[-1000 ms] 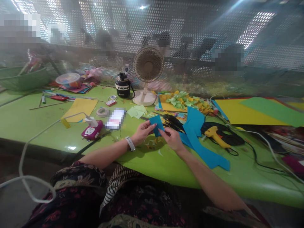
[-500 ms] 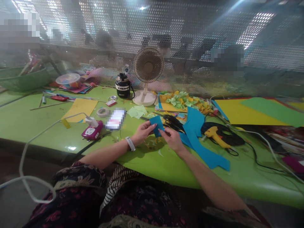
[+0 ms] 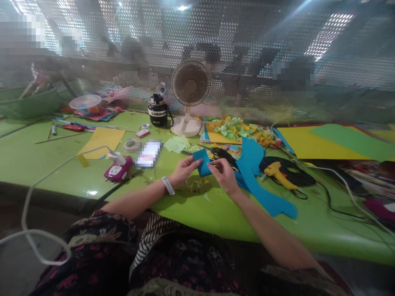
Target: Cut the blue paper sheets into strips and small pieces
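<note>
Both my hands meet above the green table, pinching a small square of blue craft paper [image 3: 202,162] between them. My left hand [image 3: 185,171] holds its left edge, with a white wristband on that wrist. My right hand [image 3: 224,176] grips its lower right corner. Just beyond my right hand lie black-handled scissors [image 3: 224,154]. A long blue paper cut-out [image 3: 257,185] lies to the right of my right hand, near a yellow hot glue gun [image 3: 277,172]. Small paper scraps dot the table under my hands.
A pink power socket [image 3: 119,169], a blurred phone [image 3: 149,154], a tape roll [image 3: 132,145] and a desk fan [image 3: 190,86] stand beyond my left hand. Yellow and green sheets [image 3: 333,142] lie right. White and black cables cross the table.
My right hand has shifted slightly up along the blue square, and the square tilts a little more. The whole view has moved slightly to the left and up.
</note>
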{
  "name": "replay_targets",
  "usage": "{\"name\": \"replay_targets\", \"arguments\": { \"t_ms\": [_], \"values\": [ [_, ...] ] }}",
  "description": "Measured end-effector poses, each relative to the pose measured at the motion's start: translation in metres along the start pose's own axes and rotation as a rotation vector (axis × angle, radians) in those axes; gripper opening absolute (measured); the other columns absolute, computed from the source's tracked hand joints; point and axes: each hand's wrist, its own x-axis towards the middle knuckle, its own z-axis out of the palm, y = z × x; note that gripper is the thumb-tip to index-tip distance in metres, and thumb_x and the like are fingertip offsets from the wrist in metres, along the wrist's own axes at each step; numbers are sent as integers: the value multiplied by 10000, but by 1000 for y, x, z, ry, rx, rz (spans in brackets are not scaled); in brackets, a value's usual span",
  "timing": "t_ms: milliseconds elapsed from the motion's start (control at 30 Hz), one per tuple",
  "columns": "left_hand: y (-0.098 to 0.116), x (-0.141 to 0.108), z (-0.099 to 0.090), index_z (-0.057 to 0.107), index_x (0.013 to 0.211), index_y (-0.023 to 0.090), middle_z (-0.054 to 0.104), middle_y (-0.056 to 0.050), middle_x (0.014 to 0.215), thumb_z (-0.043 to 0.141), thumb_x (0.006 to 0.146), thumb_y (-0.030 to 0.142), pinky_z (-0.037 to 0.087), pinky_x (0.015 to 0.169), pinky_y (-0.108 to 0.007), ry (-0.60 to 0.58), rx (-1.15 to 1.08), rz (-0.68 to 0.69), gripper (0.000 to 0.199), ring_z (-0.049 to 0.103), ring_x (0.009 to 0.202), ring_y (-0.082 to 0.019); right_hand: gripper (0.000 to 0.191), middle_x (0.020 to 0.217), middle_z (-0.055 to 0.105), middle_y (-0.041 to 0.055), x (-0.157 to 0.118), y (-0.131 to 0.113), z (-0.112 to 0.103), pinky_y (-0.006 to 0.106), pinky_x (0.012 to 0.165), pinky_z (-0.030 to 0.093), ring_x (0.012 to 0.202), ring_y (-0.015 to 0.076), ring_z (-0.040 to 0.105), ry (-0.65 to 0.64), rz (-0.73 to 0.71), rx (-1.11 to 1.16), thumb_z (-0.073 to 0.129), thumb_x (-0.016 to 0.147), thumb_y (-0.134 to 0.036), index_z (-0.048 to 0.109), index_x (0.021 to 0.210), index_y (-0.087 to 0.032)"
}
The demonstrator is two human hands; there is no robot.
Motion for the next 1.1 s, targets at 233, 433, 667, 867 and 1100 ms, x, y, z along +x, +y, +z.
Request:
{"name": "replay_targets", "arguments": {
  "t_ms": [233,433,667,867,1100],
  "values": [
    [6,-2,-1,598,1372,165,767,-52,985,838,821,435,557,870,-303,-92,71,3,659,709,867,-165,499,935,758,66,5,1,3,380,822,551,900,244,685,-304,82,165,755,748,-641,736,948,-184],
    [6,-1,-2,525,1459,160,755,-56,964,835,826,364,558,829,-287,-73,14,-38,733,699,835,-151,539,757,735,42,5,2,4,379,700,572,687,207,666,-319,147,155,804,667,-693,753,800,-173],
    [18,1,-6,544,1441,151,713,-16,852,815,821,223,566,787,-288,40,53,-89,680,676,741,-125,557,743,744,60,1,-1,3,330,624,570,639,187,682,-424,207,135,823,656,-710,726,777,-175],
    [26,4,-5,511,1450,133,725,-13,849,801,815,168,574,811,-306,106,47,-121,699,687,730,-121,613,657,686,35,2,1,5,251,471,465,525,136,626,-456,206,90,740,694,-793,611,717,-194],
    [31,2,-3,560,1360,181,701,18,811,852,801,296,575,706,-262,101,66,-150,641,675,683,-106,660,570,614,0,1,-1,5,272,510,497,495,127,581,-445,152,63,673,695,-863,537,655,-219]
  ]
}}
